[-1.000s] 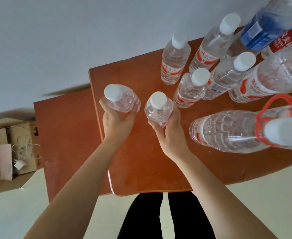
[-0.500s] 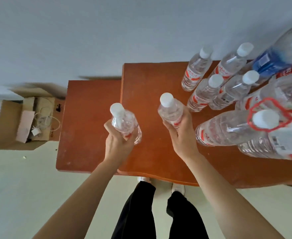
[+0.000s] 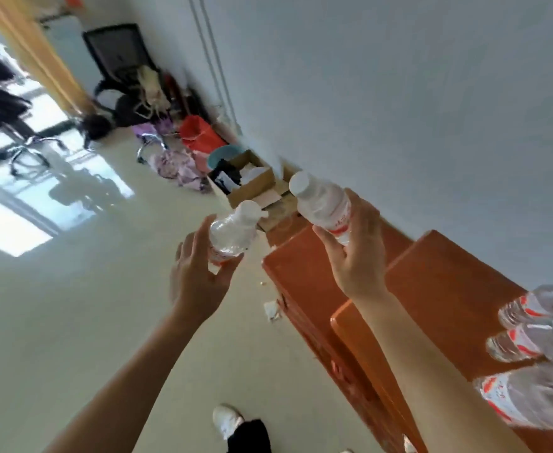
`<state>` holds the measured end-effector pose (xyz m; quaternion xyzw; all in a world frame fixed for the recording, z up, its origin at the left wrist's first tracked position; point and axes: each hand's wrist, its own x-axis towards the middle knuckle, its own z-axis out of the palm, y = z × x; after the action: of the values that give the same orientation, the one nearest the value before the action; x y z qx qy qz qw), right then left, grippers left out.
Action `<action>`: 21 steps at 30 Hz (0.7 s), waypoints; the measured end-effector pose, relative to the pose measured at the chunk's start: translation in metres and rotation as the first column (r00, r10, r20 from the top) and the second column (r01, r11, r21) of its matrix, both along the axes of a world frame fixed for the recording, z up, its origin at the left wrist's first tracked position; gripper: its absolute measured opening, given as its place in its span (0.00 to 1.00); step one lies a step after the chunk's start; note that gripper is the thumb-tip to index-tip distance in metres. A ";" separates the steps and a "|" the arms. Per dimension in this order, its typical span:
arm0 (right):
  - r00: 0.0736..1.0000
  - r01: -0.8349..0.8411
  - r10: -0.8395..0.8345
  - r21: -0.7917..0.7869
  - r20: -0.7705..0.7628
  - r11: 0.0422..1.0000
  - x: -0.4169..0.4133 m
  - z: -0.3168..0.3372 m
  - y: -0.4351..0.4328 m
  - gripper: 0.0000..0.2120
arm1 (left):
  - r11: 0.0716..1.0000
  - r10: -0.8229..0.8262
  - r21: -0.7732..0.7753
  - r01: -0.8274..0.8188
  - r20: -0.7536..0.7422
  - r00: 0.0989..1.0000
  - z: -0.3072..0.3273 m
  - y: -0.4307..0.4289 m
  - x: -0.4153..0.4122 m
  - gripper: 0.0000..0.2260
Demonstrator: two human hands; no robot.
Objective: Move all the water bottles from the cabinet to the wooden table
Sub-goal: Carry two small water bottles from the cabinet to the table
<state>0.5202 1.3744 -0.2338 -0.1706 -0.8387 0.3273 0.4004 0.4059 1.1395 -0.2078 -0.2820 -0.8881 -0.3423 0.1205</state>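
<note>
My left hand [image 3: 200, 276] grips a small clear water bottle [image 3: 232, 232] with a white cap, held out over the pale floor. My right hand [image 3: 355, 253] grips a second small bottle [image 3: 322, 204] with a red label, above the left end of the orange-brown cabinet [image 3: 432, 282]. Several more bottles [image 3: 536, 341] with red labels stand on the cabinet top at the right edge of the view, partly cut off. The view is tilted and blurred.
An open cardboard box [image 3: 252, 186] sits on the floor by the white wall [image 3: 399, 93]. Beyond it lie a red bag [image 3: 200, 134], a teal basin, purple cloth and a black office chair [image 3: 121, 60]. My white shoe [image 3: 227, 420] is on the floor below.
My head has swung left, away from the cabinet top toward the room. Both hands have lifted their bottles and carried them leftward off the cabinet surface.
</note>
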 end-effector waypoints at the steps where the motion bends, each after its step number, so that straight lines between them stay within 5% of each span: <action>1: 0.997 -0.068 0.069 0.051 -0.016 0.996 -0.019 0.015 -0.024 0.32 | 0.998 0.059 -0.013 -0.060 -0.059 0.996 0.015 -0.035 -0.003 0.39; 6: 0.961 -0.266 0.276 0.217 -0.015 0.939 -0.087 0.068 -0.154 0.34 | 0.945 0.312 -0.009 -0.326 -0.261 0.913 0.061 -0.198 -0.004 0.45; 10: 0.893 -0.404 0.446 0.333 -0.056 0.852 -0.132 0.105 -0.299 0.36 | 0.805 0.593 0.141 -0.576 -0.244 0.768 0.086 -0.344 0.006 0.37; 16: 0.765 -0.515 0.624 0.431 -0.159 0.741 -0.175 0.138 -0.509 0.36 | 0.667 0.694 0.038 -0.745 -0.396 0.601 0.110 -0.538 0.033 0.30; 21: 0.612 -0.624 0.770 0.488 -0.179 0.610 -0.188 0.156 -0.693 0.39 | 0.426 0.794 -0.011 -0.905 -0.474 0.379 0.118 -0.706 0.080 0.33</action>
<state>0.3321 0.6811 -0.0776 0.3227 -0.7907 0.3170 0.4125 0.4855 0.4336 -0.0894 0.1433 -0.8958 -0.0400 0.4189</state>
